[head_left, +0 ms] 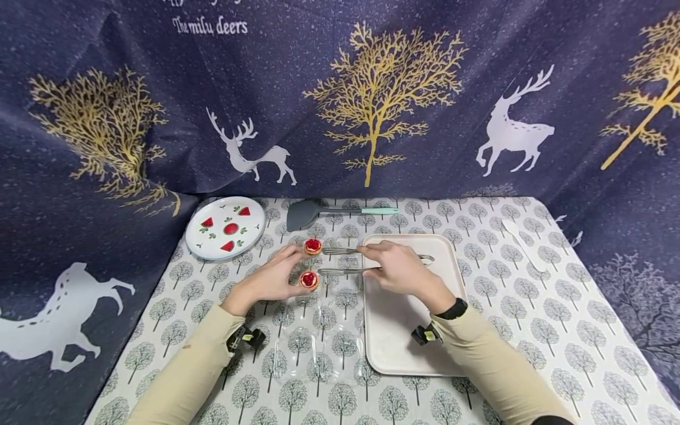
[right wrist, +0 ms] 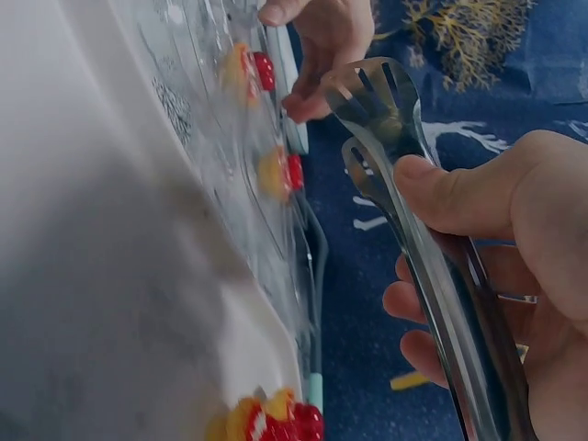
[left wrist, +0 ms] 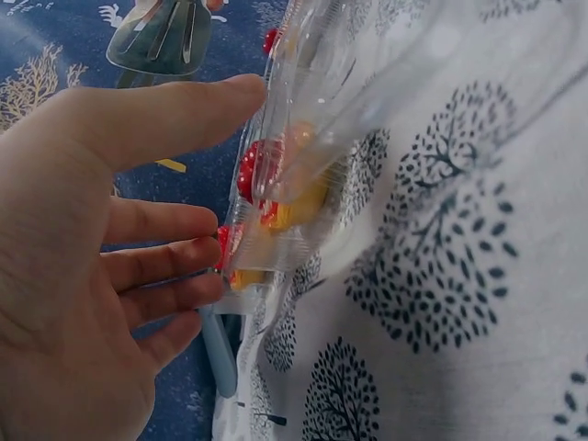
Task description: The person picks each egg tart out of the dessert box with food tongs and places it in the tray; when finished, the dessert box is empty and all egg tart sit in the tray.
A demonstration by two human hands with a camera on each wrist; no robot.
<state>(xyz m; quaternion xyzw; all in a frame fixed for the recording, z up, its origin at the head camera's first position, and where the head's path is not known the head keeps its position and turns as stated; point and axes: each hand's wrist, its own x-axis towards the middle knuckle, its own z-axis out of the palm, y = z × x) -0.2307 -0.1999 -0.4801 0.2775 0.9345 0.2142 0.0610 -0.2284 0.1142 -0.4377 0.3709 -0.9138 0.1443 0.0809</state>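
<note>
My right hand point(head_left: 398, 268) grips metal tongs point(head_left: 340, 271) above the pale tray, thumb on one arm and fingers on the other. The tongs' arms stand apart, with their slotted tips toward two small tarts topped with red point(head_left: 313, 246), point(head_left: 309, 280). Those tarts sit in a clear plastic container point(head_left: 319, 348). My left hand point(head_left: 268, 277) is beside the tarts; its fingers and thumb are spread at the edge of the plastic in the left wrist view. Another red-topped tart point(right wrist: 276, 418) shows over the tray in the right wrist view, hidden by my hand in the head view.
The pale rectangular tray point(head_left: 393, 348) lies right of the container. Behind are a grey spatula with a mint handle point(head_left: 340, 211) and a white plate with watermelon pictures point(head_left: 249, 236). A white spoon-like utensil point(head_left: 523, 245) lies at the right. Dark cloth point(head_left: 340, 147) hangs behind the table.
</note>
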